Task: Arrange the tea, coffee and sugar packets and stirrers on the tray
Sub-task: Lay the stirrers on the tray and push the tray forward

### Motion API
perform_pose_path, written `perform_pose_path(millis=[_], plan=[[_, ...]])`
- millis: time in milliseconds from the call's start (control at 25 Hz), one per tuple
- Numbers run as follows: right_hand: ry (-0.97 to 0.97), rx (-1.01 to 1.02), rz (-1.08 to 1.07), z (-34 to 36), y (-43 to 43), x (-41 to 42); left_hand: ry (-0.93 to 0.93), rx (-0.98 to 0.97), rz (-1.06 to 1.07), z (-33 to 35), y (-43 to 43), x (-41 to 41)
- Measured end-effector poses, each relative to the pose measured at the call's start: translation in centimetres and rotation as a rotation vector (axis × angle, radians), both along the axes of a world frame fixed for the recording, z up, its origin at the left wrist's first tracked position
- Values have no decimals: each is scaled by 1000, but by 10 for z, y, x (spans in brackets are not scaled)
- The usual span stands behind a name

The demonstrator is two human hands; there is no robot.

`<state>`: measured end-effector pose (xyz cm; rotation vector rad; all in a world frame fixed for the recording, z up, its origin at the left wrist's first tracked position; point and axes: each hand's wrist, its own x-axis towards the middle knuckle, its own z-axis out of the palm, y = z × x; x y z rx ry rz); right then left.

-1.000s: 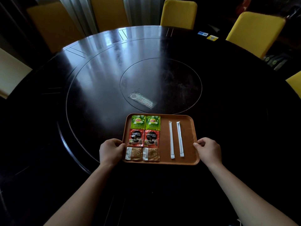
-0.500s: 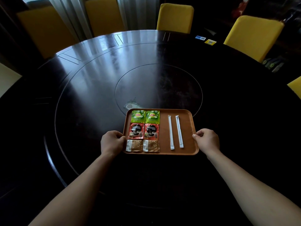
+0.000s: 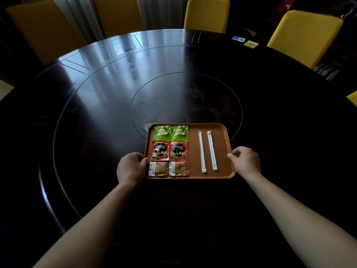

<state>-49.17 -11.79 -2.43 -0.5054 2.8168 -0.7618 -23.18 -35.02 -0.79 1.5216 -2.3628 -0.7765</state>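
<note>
You face a dark round desk (image 3: 100, 89) with an inset circular turntable (image 3: 212, 101) at its centre. Yellow chairs (image 3: 303, 35) ring its far side. A blue card (image 3: 238, 39) and a yellow card (image 3: 250, 44) lie together near the far right edge. Pale curtains (image 3: 77, 14) hang behind.

Both hands (image 3: 133, 167) (image 3: 245, 161) gripping, arms extended forward.

Both forearms are bare to the frame edge, and the hands (image 3: 133, 167) carry no rings.
</note>
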Motion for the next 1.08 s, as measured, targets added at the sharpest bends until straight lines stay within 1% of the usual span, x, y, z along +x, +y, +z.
perform_pose_path(millis=[80,160,240,320,360,560,720,1080], plan=[[12,17,21,2,6,3,16,-30,-70,0,1,5],[34,11,70,3,18,11,-8,-104,-180,-1,5,17],[59,65,179,4,31,23,-129,-146,-279,-3,13,30],[71,175,277,5,39,34,-252,-173,-306,-6,18,36],[63,207,303,5,41,39,-272,-181,-302,-5,21,36],[80,231,303,9,36,39,-202,-149,-331,1,19,27],[84,243,290,12,28,32,-206,-150,-354,1,7,18],[37,254,265,26,-16,-5,-154,-137,-301,0,-27,-29]])
